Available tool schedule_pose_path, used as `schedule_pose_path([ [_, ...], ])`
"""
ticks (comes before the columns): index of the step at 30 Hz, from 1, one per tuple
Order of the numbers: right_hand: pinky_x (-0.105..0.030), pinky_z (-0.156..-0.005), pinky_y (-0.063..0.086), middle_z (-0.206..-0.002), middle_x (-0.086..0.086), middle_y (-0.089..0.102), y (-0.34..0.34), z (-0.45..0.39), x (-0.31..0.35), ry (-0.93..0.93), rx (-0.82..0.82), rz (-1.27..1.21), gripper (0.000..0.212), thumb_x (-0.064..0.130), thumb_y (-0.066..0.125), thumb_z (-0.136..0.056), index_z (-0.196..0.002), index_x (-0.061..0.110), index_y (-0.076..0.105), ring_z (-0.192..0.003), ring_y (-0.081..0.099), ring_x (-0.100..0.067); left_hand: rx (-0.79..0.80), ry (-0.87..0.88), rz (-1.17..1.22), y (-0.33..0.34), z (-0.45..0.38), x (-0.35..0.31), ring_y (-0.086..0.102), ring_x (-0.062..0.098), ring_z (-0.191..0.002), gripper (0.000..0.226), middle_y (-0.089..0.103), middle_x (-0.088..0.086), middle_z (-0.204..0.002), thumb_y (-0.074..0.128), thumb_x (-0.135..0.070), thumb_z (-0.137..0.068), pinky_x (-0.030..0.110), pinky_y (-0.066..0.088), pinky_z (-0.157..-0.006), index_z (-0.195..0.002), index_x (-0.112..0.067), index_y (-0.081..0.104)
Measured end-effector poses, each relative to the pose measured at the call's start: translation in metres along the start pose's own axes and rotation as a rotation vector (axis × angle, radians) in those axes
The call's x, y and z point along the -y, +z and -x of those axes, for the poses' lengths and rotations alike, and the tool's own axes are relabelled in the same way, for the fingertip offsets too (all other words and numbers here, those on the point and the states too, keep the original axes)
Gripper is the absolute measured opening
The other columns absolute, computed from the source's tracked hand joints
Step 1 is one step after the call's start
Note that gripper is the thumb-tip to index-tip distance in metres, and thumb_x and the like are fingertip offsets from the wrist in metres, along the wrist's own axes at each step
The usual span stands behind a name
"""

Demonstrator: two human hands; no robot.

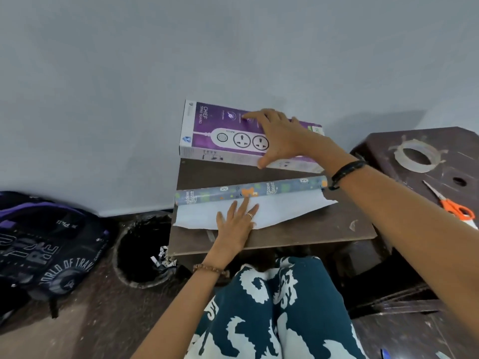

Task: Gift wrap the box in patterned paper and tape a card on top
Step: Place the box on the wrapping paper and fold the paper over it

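A long purple and white box [223, 130] with a power strip printed on it lies at the far edge of a small brown table [298, 234], against the wall. My right hand [280, 136] grips it from above, thumb on its near side and fingers on its top. In front of the box lies a roll of blue patterned wrapping paper [280, 187], partly unrolled with its white underside [197, 213] facing up. My left hand [237, 221] presses flat on that white sheet, fingers spread and touching the roll. No card is in view.
A dark stool [388, 149] at the right carries a roll of clear tape [414, 156] and orange-handled scissors [451, 203]. A black bin [140, 244] with paper scraps stands left of the table, and a dark backpack [46, 244] lies further left. My patterned lap [274, 312] is below.
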State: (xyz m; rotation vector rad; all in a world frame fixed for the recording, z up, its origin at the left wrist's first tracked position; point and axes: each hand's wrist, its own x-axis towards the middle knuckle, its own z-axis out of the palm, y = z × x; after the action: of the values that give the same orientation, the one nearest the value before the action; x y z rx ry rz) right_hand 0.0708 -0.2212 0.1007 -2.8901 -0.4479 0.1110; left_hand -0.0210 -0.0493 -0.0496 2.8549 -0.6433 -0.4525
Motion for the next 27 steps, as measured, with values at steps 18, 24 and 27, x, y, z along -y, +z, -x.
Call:
schedule_pose_path([
  [18,-0.057,-0.104,0.035,-0.142,-0.009,0.034,0.055,0.05,0.004,0.172,0.43,-0.202,0.103,0.043,0.08,-0.065,-0.143,0.037,0.013,-0.125,0.043,-0.032,0.157,-0.019,0.209,-0.002,0.032,-0.011,-0.015,0.019,-0.143,0.058,-0.012,-0.003,-0.157,0.032,-0.026,-0.101,0.053,-0.011,-0.111,-0.149,-0.028,-0.003],
  [24,-0.067,-0.109,0.002,-0.155,-0.009,0.008,0.077,0.055,0.009,0.108,0.313,-0.002,0.118,0.059,0.076,-0.061,-0.148,0.033,0.001,-0.143,0.006,-0.034,0.158,-0.063,0.193,-0.011,0.022,-0.01,0.004,0.02,-0.142,0.069,0.007,0.002,-0.156,0.047,-0.031,-0.094,0.052,0.006,-0.112,-0.148,-0.021,0.006],
  [27,-0.062,-0.112,0.009,-0.15,-0.008,0.019,0.064,0.056,0.009,0.134,0.367,-0.176,0.113,0.059,0.075,-0.063,-0.147,0.035,0.004,-0.14,0.018,-0.033,0.201,-0.07,0.193,-0.017,0.019,-0.011,0.002,0.022,-0.143,0.074,0.004,0.003,-0.156,0.051,-0.03,-0.092,0.055,0.008,-0.111,-0.149,-0.022,0.004],
])
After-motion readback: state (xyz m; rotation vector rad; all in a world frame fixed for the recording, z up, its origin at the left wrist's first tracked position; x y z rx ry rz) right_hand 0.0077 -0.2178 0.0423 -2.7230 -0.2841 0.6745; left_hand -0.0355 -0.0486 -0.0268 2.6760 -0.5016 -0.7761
